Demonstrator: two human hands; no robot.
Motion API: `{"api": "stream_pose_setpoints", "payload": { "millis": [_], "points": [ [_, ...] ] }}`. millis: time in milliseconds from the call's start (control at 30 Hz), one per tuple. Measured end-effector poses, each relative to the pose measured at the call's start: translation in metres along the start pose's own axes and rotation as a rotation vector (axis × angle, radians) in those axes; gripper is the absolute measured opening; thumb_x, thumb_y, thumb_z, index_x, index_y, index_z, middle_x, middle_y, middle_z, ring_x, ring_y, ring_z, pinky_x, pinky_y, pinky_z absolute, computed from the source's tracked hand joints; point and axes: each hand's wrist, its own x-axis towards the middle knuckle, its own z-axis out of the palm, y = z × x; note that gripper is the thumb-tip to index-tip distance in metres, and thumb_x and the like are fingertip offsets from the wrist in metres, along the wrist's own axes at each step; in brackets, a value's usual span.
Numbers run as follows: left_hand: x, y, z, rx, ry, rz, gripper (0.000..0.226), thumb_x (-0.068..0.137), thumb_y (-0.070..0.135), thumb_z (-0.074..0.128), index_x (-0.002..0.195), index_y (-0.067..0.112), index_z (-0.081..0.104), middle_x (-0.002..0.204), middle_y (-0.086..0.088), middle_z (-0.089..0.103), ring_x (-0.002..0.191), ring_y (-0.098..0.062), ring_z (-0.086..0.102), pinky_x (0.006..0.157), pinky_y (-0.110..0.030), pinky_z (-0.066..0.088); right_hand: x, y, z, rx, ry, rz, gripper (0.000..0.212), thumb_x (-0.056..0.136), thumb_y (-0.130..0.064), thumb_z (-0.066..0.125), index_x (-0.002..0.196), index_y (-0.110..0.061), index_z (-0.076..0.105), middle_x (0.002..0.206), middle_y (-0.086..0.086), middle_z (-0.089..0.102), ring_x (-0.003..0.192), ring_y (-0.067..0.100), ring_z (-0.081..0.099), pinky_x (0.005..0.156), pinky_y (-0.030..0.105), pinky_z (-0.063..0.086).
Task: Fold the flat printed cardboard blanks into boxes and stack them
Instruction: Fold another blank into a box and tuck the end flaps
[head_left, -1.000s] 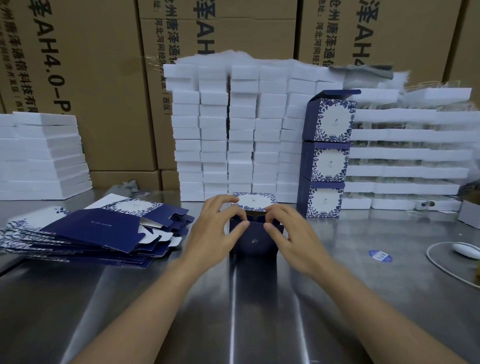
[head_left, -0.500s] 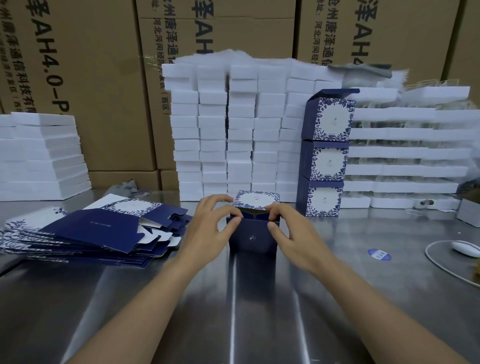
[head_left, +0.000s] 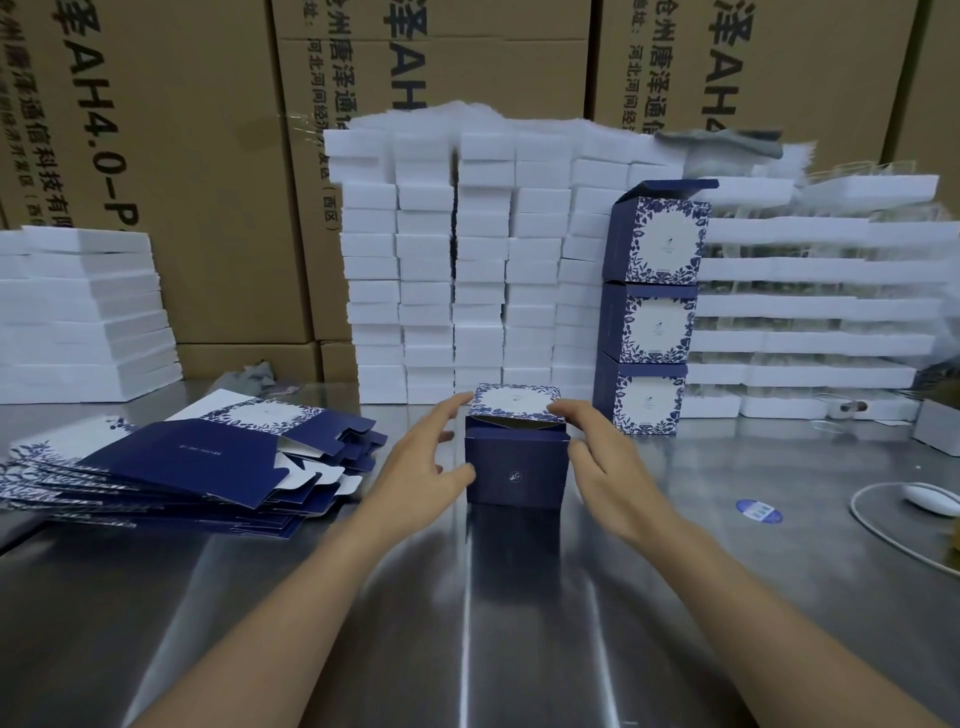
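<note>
Flanking the box (head_left: 514, 470), left hand (head_left: 415, 465) and right hand (head_left: 605, 460) spread wide, masking top corners.

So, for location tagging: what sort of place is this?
Probably a warehouse packing bench: brown shipping cartons behind, stacked white foam pads, and flat printed blanks piled on a steel table.
</note>
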Motion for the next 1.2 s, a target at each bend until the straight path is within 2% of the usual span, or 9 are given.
{"api": "stream_pose_setpoints", "payload": {
  "millis": [100, 167, 267, 433, 633, 800, 933, 1067, 1200],
  "points": [
    [-0.001, 0.001, 0.005, -0.001, 0.034, 0.009, 0.065, 0.097, 0.033, 0.072, 0.151, 0.053, 0.043, 0.142, 0.031, 0.055, 0.124, 0.013, 0.053, 0.097, -0.039, 0.057, -0.001, -0.005, 0.0, -0.006, -0.004, 0.014, 0.053, 0.095, -0.029, 0.034, 0.143, -0.032, 0.056, 0.14, -0.014, 0.061, 0.127, 0.008, 0.055, 0.114, 0.038, 0.043],
    [-0.002, 0.002, 0.007, 0.007, 0.086, 0.015, 0.053, 0.098, 0.041, 0.072, 0.147, 0.045, 0.052, 0.139, 0.025, 0.058, 0.118, 0.015, 0.055, 0.1, -0.035, 0.055, -0.002, -0.007, -0.001, -0.026, -0.01, -0.002, 0.048, 0.097, -0.035, 0.04, 0.141, -0.03, 0.059, 0.139, -0.015, 0.062, 0.126, 0.009, 0.056, 0.113, 0.04, 0.044],
    [-0.001, 0.004, 0.006, -0.001, 0.129, 0.025, 0.039, 0.099, 0.04, 0.071, 0.136, 0.042, 0.06, 0.134, 0.022, 0.059, 0.113, 0.014, 0.059, 0.101, -0.03, 0.052, -0.003, -0.008, -0.002, -0.066, -0.031, -0.059, 0.04, 0.098, -0.038, 0.051, 0.134, -0.027, 0.063, 0.133, -0.016, 0.062, 0.126, 0.008, 0.057, 0.11, 0.042, 0.047],
    [-0.001, 0.007, 0.006, 0.009, 0.128, 0.026, 0.029, 0.102, 0.035, 0.066, 0.131, 0.04, 0.062, 0.13, 0.021, 0.059, 0.113, 0.012, 0.059, 0.092, -0.024, 0.05, 0.001, -0.001, -0.001, -0.094, 0.026, -0.106, 0.019, 0.103, -0.027, 0.061, 0.121, -0.031, 0.066, 0.122, -0.021, 0.062, 0.119, 0.003, 0.058, 0.104, 0.038, 0.05],
    [-0.002, 0.009, 0.006, 0.013, 0.139, 0.015, 0.029, 0.101, 0.035, 0.067, 0.129, 0.041, 0.063, 0.127, 0.022, 0.058, 0.11, 0.014, 0.059, 0.093, -0.026, 0.05, 0.002, -0.002, 0.0, -0.095, 0.04, -0.129, 0.023, 0.1, -0.032, 0.067, 0.123, -0.029, 0.066, 0.122, -0.018, 0.063, 0.118, 0.004, 0.059, 0.103, 0.039, 0.051],
    [-0.003, 0.01, 0.007, 0.072, 0.111, 0.009, 0.042, 0.092, 0.046, 0.075, 0.13, 0.049, 0.057, 0.13, 0.028, 0.053, 0.114, 0.014, 0.056, 0.091, -0.033, 0.056, 0.001, -0.004, -0.001, -0.132, 0.024, -0.149, 0.03, 0.096, -0.034, 0.074, 0.125, -0.028, 0.067, 0.124, -0.017, 0.061, 0.119, 0.003, 0.058, 0.103, 0.033, 0.048],
    [-0.003, 0.011, 0.006, 0.092, 0.133, 0.025, 0.036, 0.093, 0.049, 0.073, 0.125, 0.047, 0.059, 0.127, 0.029, 0.053, 0.112, 0.014, 0.056, 0.09, -0.034, 0.057, 0.001, -0.007, -0.002, -0.139, 0.037, -0.15, 0.023, 0.097, -0.031, 0.073, 0.12, -0.027, 0.069, 0.122, -0.015, 0.061, 0.117, 0.004, 0.058, 0.103, 0.033, 0.048],
    [-0.003, 0.011, 0.006, 0.122, 0.138, 0.037, 0.033, 0.092, 0.052, 0.072, 0.122, 0.048, 0.059, 0.127, 0.029, 0.052, 0.11, 0.014, 0.056, 0.083, -0.029, 0.055, 0.0, -0.01, -0.002, -0.127, 0.034, -0.139, 0.022, 0.097, -0.029, 0.074, 0.119, -0.027, 0.069, 0.121, -0.013, 0.061, 0.117, 0.006, 0.058, 0.104, 0.037, 0.047],
    [-0.001, 0.01, 0.006, 0.101, 0.148, 0.037, 0.026, 0.096, 0.047, 0.071, 0.12, 0.047, 0.06, 0.125, 0.027, 0.054, 0.109, 0.012, 0.058, 0.086, -0.029, 0.053, 0.0, -0.012, -0.002, -0.109, 0.037, -0.142, 0.024, 0.097, -0.026, 0.073, 0.12, -0.029, 0.066, 0.119, -0.015, 0.061, 0.115, 0.007, 0.058, 0.103, 0.04, 0.047]
  ]
}}
